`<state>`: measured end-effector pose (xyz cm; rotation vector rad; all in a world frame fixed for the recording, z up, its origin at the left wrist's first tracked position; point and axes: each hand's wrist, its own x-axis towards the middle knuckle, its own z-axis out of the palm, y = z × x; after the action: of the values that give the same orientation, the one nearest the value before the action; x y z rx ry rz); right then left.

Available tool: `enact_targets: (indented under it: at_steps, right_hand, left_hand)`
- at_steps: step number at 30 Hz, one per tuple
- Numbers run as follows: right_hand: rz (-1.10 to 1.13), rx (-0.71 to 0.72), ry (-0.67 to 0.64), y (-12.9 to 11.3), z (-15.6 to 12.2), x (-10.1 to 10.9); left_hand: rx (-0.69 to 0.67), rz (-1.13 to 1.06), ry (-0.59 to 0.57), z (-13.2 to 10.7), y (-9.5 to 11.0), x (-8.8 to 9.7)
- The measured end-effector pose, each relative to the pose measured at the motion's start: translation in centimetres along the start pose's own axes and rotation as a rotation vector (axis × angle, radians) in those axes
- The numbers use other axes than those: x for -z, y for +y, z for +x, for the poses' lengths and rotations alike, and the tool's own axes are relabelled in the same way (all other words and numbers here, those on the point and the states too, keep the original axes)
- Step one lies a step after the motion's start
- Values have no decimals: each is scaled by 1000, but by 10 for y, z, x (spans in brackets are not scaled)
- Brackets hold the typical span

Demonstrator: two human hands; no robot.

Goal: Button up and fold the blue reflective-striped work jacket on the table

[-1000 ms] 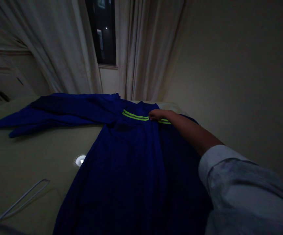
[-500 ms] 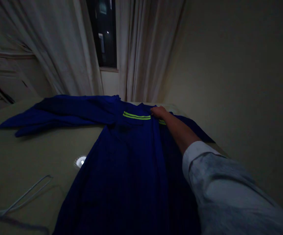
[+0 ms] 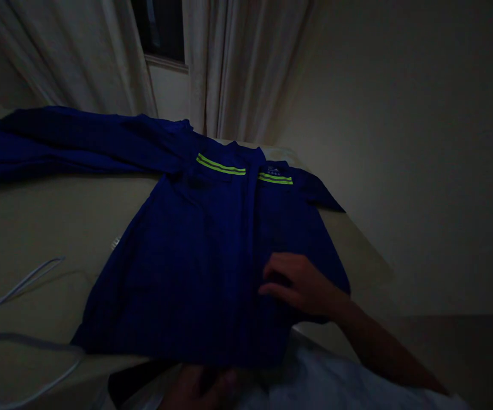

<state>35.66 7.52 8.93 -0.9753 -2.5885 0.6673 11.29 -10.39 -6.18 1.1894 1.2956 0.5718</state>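
Observation:
A dark blue work jacket (image 3: 195, 239) lies spread out with its front up, its hem towards me. Yellow-green reflective stripes (image 3: 221, 165) cross its chest, and its collar points at the curtains. One sleeve stretches far out to the left, the other slants to the right. Above the lower right front of the jacket is my right hand (image 3: 293, 279), fingers bent, with a gap between thumb and fingers. My left hand (image 3: 201, 387) is low at the bottom edge, just below the hem, partly cut off and dim; its thumb and fingers appear apart.
The jacket rests on a pale covered surface (image 3: 58, 228). Thin white wire-like loops (image 3: 20, 285) and a thicker grey strand (image 3: 24, 340) lie at the left. A small pale item (image 3: 116, 243) peeks out beside the jacket. Curtains (image 3: 246, 68) and a wall (image 3: 378, 142) stand behind.
My right hand has let go of the jacket near the collar and come back towards me over its lower front. My left hand has come into view at the bottom. The view has tilted down.

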Motion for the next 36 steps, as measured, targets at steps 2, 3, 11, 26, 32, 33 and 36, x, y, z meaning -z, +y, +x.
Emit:
enact_targets:
  at_steps: [2,3,11,26,32,33,36]
  right_hand:
    - [78,-8,132,-27,-39,-32]
    - [84,-4,195,-37,-53,-48]
    - [56,-20,634,-58,-87,-112]
    - [-108,40,623,-66,-101,-127]
    - [-172,121,539,-62,-103,-125]
    - [-153,115,534,-61,-102,-123]
    - [-112,120,507,-59,-96,-117]
  left_hand:
    - [127,-177,121,2,7,-8]
    - [178,-258,158,2,13,-11]
    - [109,-351,182,3,65,-14]
    - [-50,-241,107,-2,56,-12]
    - [81,-377,134,4,53,-21]
    - [101,-383,177,4,52,-23]
    - [130,-381,301,3,48,-29]
